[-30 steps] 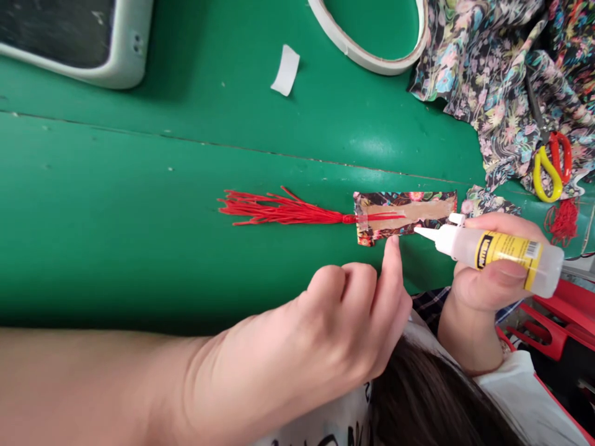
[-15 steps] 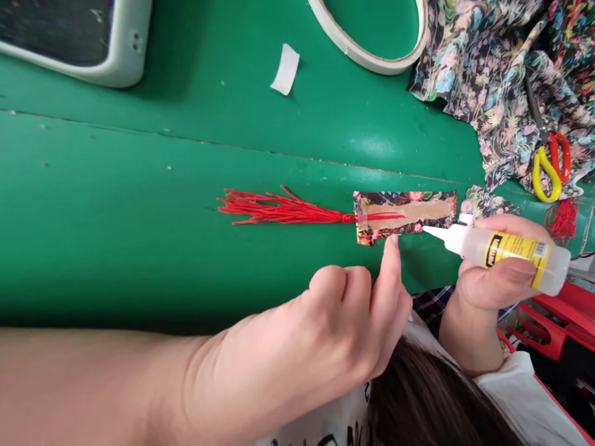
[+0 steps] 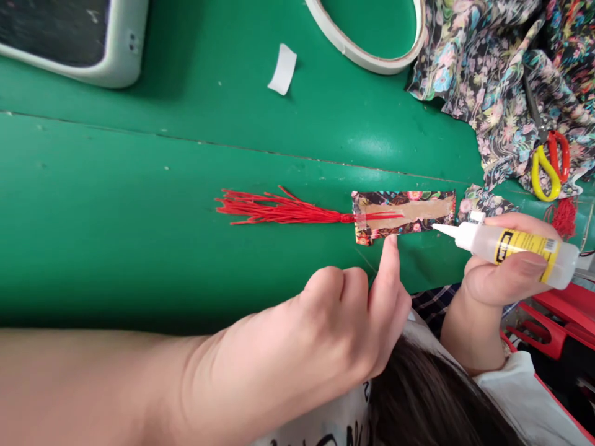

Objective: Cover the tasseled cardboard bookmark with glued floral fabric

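Note:
A narrow rectangular strip (image 3: 418,214) covered at its edges with floral fabric lies on the table, its bare brown middle facing up. A red tassel (image 3: 283,207) spreads out from its left end, with its cords running onto the brown part under what looks like clear tape. My left hand (image 3: 344,322) touches the strip's lower edge with the stretched index fingertip; the other fingers are curled and the thumb is hidden. In my right hand (image 3: 497,279) is a clear glue bottle (image 3: 532,248) with a yellow label, tilted, its white nozzle at the strip's lower right edge.
On the green table (image 3: 139,198) lie a tape roll (image 3: 367,59), a white paper scrap (image 3: 282,69) and a phone (image 3: 116,71). Floral fabric (image 3: 465,68), red-and-yellow-handled scissors (image 3: 546,170) and red threads (image 3: 564,217) are at right. Long hair (image 3: 427,396) hangs in front below.
My right hand has moved the glue bottle a little to the right, so the nozzle has gone along the strip's lower edge toward its right end. My left hand stays at the strip.

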### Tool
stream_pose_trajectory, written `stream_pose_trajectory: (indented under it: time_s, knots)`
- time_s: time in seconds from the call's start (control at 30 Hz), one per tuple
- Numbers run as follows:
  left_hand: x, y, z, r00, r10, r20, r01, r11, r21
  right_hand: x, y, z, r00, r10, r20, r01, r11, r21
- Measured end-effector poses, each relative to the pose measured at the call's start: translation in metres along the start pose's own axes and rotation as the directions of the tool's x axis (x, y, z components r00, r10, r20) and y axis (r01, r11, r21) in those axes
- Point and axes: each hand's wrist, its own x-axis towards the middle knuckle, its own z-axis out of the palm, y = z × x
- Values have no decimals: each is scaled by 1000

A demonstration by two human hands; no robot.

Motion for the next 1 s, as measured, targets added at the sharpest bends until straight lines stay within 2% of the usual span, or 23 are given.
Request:
stream_pose_trajectory:
  time_s: [0.2,0.43,0.6,0.77,1.0]
  knots:
    - [-1,1,0,1000,-3,10,3,1000,-5,-1,1,-4,996,70,-53,-73,996,-56]
    - [-1,-1,-1,1000,17,8,-17,1000,1,1,12,-1,986,81,-143,-80,997,8]
    - [-2,-1,2,1000,15,-16,-16,1000,-10,1,18,0,978,29,-208,-9,995,96]
    - [-2,1,4,999,-7,-41,6,1000,-18,1,19,-1,970,62,-234,-44,996,81]
    - [-2,1,3,1000,-10,-28,9,1000,-28,1,15,-2,983,32,-178,-20,998,68]
